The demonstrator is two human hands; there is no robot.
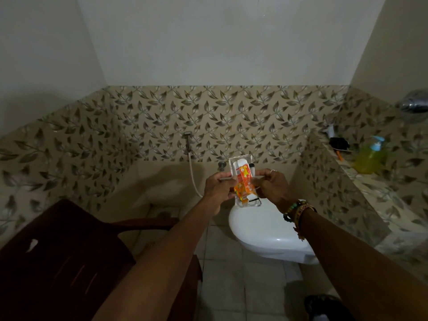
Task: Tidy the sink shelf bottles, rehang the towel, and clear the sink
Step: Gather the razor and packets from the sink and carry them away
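A clear plastic tray carrying an orange carton is being gripped at its sides by the left hand and right hand above a white toilet lid.

Orange-white carton; white toilet lid; leaf-patterned beige tiles; dark-brown chair.

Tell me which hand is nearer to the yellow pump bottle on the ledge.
Right. The right hand holds the clear tray, left of the yellow pump bottle; the left hand is farther left.
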